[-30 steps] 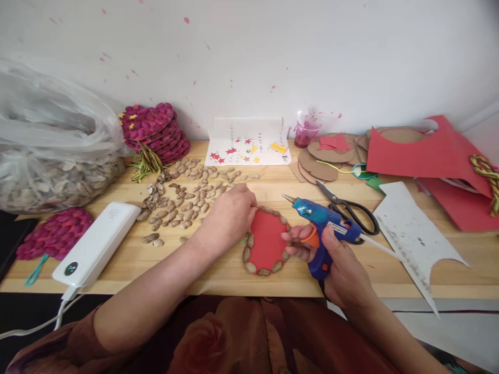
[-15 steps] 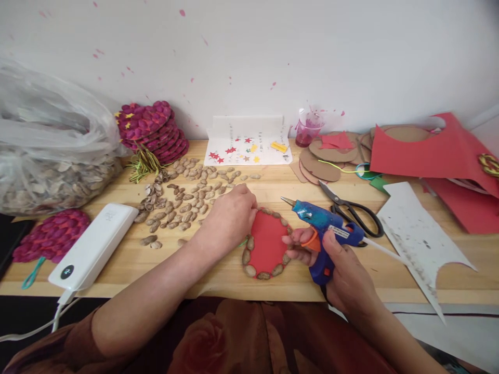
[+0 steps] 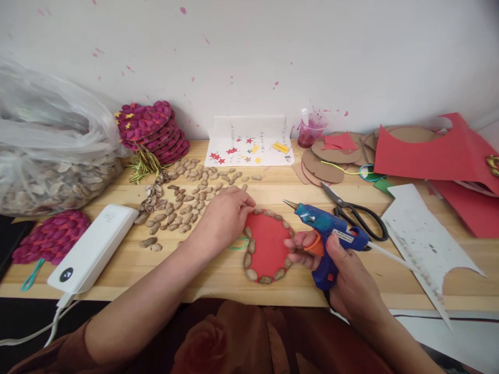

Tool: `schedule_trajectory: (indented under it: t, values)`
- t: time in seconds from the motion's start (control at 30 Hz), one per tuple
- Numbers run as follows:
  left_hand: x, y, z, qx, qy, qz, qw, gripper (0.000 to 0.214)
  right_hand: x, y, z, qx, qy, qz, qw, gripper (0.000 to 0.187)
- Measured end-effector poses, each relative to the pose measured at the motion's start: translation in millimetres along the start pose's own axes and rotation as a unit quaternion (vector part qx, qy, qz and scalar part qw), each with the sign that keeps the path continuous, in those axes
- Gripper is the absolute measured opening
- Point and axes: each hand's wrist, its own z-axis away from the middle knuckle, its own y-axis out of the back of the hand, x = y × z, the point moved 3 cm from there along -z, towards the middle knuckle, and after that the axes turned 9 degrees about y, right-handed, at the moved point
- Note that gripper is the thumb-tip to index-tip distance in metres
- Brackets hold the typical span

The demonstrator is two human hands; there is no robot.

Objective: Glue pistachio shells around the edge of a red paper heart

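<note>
My right hand (image 3: pixel 346 275) is wrapped round a blue hot glue gun (image 3: pixel 323 221), fingers at its orange trigger. The metal nozzle points left, above the far right edge of a red card (image 3: pixel 267 246). Peanut shells (image 3: pixel 248 259) line the card's rim, and a green string loop (image 3: pixel 238 244) sticks out at its left. My left hand (image 3: pixel 226 215) is closed at the card's upper left edge, thumb and fingertips together by the shells there; what they pinch, if anything, is hidden.
Loose peanut shells (image 3: pixel 187 210) spread left of the card. A white power bank (image 3: pixel 93 246), a shell-filled plastic bag (image 3: pixel 54 150) and a stack of purple shell-covered discs (image 3: pixel 156 130) lie further left. Black-handled scissors (image 3: pixel 356 213), cardboard discs (image 3: pixel 322 166) and red card sheets (image 3: pixel 429 156) lie right.
My left hand has shifted slightly left and its fingers have stretched out a little, baring more of the card's left rim and the green loop. The glue gun stays in my right hand.
</note>
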Motion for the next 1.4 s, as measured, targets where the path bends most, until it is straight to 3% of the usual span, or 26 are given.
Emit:
schedule_trajectory:
  t: [0.43,1.0,1.23,1.4]
  values:
    - [9,-7.9,2,0.008,-0.013,-0.046,0.999,0.015,0,0,-1,0.040,-0.018,-0.004,0.999,0.035]
    - [14,-15.8,8,0.023,-0.016,-0.103,0.994,0.027,2,0,-2,0.022,-0.009,-0.003,1.000,0.030]
    - [0,-10.9,6,0.044,-0.044,-0.011,0.998,0.026,0,-3,-1,0.032,0.005,0.002,0.999,0.034]
    - [-8,-14.7,23,0.067,-0.084,0.007,0.994,0.044,0,-4,-1,0.025,0.016,0.005,1.000,0.035]
